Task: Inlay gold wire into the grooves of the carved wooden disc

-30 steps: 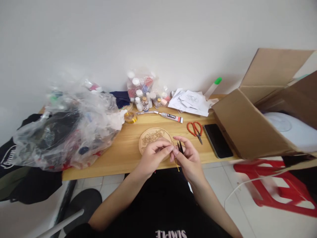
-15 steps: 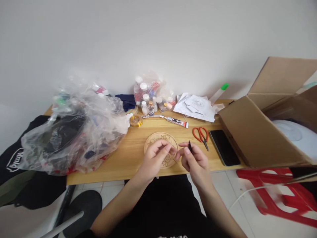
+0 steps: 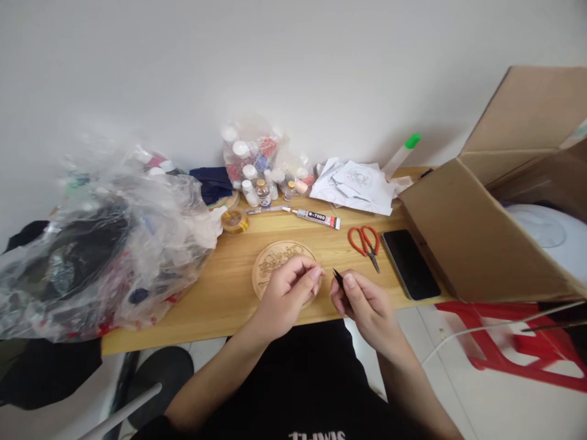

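Note:
My left hand (image 3: 288, 293) is above the right part of a round wooden disc (image 3: 262, 260) with a line design on it. Its thumb and forefinger are pinched, and what they hold is too small to make out. To its right, my right hand (image 3: 367, 302) grips a black pointed tool (image 3: 338, 279), which looks like tweezers, its tips directed up and left toward the left fingertips. A small gap separates the two hands. Red-handled pliers (image 3: 365, 243) and a glue tube (image 3: 318, 217) lie beyond them on the wooden table (image 3: 206, 305).
Plastic bags (image 3: 160, 226) cover the table's left side. Small bottles (image 3: 263, 194), a gold wire spool (image 3: 234, 220) and papers (image 3: 358, 183) stand or lie at the back. A phone (image 3: 409, 264) lies beside a cardboard box (image 3: 472, 238) at right.
My hands have moved slightly apart. The black tool has tipped from nearly upright to pointing left and up. The camera view has shifted, so the table items appear further left.

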